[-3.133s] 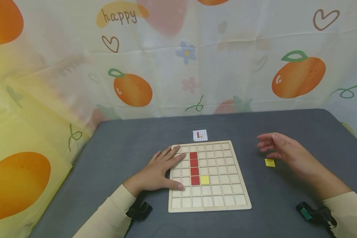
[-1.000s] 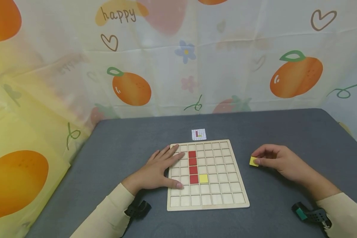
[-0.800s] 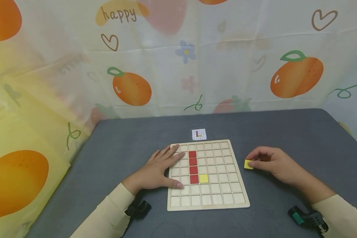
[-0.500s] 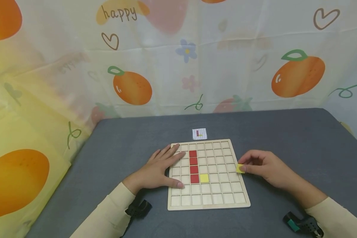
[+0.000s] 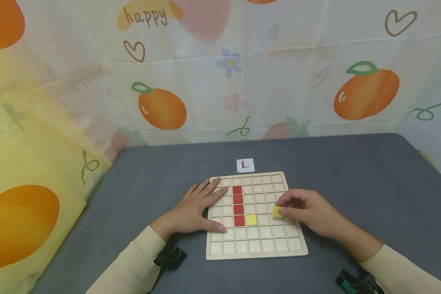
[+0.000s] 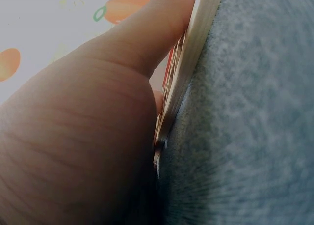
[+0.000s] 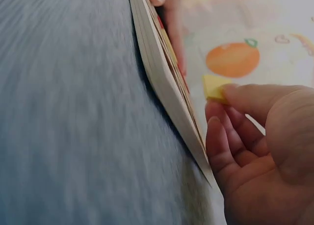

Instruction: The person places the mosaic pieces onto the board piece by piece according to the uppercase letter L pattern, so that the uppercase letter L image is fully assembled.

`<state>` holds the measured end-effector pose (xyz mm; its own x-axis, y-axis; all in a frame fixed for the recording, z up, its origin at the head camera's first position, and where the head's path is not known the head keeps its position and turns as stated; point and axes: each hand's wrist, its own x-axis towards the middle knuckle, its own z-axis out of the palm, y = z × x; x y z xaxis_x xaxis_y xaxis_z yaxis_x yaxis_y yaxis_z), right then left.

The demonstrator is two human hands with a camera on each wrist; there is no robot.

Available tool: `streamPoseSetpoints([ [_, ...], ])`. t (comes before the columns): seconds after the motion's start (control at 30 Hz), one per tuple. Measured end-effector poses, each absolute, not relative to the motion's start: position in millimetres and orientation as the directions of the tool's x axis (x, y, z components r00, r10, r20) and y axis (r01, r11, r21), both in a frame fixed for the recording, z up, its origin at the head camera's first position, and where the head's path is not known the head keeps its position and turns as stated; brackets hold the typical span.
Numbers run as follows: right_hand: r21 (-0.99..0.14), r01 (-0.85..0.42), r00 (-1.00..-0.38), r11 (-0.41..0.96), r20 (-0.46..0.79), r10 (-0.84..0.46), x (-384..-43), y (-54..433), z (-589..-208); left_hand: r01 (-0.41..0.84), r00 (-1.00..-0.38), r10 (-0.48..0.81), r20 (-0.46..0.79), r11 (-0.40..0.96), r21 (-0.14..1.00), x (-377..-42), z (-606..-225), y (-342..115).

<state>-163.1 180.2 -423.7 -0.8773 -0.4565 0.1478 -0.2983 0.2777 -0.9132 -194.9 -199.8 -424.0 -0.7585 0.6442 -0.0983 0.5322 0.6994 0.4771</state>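
Observation:
A pale wooden grid board [image 5: 257, 256] lies on the dark grey table. Four-sided red tiles [image 5: 238, 209] form a column in it, and a yellow tile [image 5: 251, 220] sits just right of the lowest red one. My left hand [image 5: 191, 212] rests spread on the board's left side, fingers straight, thumb on the near cells. With thumb and fingers my right hand [image 5: 312, 212] pinches a second yellow square tile [image 7: 215, 89] over the board's right-hand cells. In the right wrist view this tile is held above the board's surface.
Behind the board lies a small printed card [image 5: 245, 165] with a red and yellow grid pattern. A fruit-print cloth [image 5: 206, 102] hangs behind the grey table [image 5: 353, 163]. Both wrists carry black straps [image 5: 170, 259].
My right hand has taken hold of the yellow tile that lay right of the board and carried it left, over the board. My left hand has stayed in place.

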Motion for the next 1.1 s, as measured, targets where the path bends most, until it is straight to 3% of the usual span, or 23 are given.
streamPoseSetpoints([
  [0.67,-0.843,-0.342,-0.869,0.416,0.115,-0.482,-161,148,-420,0.534,-0.758,0.645,-0.092,0.696,0.48,-196,-427,-197],
  [1.1,-0.819,-0.408,-0.827,0.404,0.144,-0.544,-162,151,-427,0.519,-0.76,0.644,-0.094,0.687,0.51,-196,-435,-198],
])
